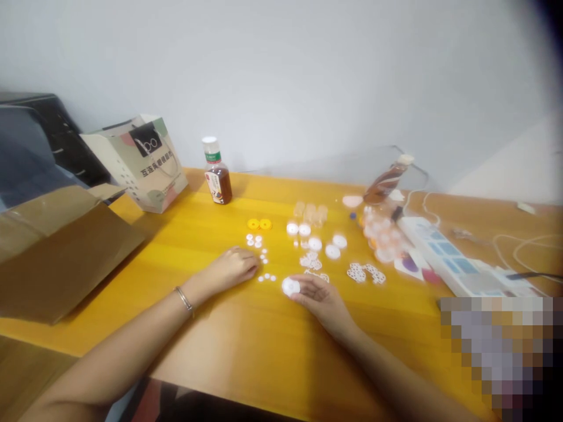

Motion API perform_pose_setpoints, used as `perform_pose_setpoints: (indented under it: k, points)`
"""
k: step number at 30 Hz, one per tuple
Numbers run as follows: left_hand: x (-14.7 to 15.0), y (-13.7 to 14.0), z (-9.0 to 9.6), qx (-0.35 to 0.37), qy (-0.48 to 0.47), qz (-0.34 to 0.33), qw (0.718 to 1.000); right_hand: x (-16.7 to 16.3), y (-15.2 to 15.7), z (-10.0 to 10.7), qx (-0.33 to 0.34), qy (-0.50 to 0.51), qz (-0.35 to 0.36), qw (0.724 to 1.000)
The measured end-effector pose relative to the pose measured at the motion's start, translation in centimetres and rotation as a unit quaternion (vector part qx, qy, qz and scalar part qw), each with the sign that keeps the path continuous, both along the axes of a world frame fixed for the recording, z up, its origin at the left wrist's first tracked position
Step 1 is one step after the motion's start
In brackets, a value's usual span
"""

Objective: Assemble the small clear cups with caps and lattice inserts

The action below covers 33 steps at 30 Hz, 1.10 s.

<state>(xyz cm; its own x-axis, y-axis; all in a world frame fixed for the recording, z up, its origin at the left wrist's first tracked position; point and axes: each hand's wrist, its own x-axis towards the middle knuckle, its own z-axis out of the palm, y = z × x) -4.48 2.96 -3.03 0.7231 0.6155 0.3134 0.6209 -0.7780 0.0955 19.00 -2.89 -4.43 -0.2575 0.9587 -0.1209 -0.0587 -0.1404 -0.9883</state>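
My right hand (323, 299) pinches a white round disc (290, 286) between thumb and fingers, just above the table. To its left, my left hand (237, 266) rests low on the table with its fingers curled together; whatever is in them, if anything, is hidden. Small white round pieces (267, 278) lie in little groups beside its fingertips. Farther back are two yellow rings (259, 224) and several larger white discs (314, 244). White pieces with holes (366, 273) lie in loose piles right of centre, and pale translucent pieces (311, 214) stand behind them.
A bottle of dark liquid (219, 179) stands at the back, and another bottle (385, 181) leans on the right. A paper bag (145, 164) and an open cardboard box (65, 252) occupy the left. Blurred orange-white items (382, 234), a white-and-blue tray (444, 252) and cables lie right.
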Motion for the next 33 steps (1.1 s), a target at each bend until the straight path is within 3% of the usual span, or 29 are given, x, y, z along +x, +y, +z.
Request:
perform_pose_setpoints:
  k: [3, 7, 10, 16, 24, 33]
  points:
    - [0.7, -1.0, 0.3, 0.011, -0.054, -0.014, 0.998, 0.0, 0.1, -0.2, 0.000, -0.003, -0.001, 1.000]
    - [2.5, -3.1, 0.6, 0.034, -0.126, -0.082, 0.988, -0.1, 0.1, 0.0, -0.003, 0.002, -0.001, 1.000]
    - [3.5, -4.1, 0.5, 0.070, -0.111, -0.117, 0.984, -0.2, 0.1, 0.1, -0.010, 0.014, 0.003, 1.000]
    - [3.7, -4.1, 0.5, 0.123, -0.047, -0.128, 0.983, -0.3, -0.1, 0.0, -0.015, 0.033, 0.000, 0.999]
    - [3.7, -4.2, 1.5, 0.108, -0.017, -0.143, 0.984, -0.4, -0.3, 0.1, -0.018, 0.052, -0.007, 0.998]
    - [3.7, -4.1, 1.0, 0.060, -0.031, -0.138, 0.988, -0.4, -0.4, 0.0, -0.018, 0.056, 0.010, 0.998]
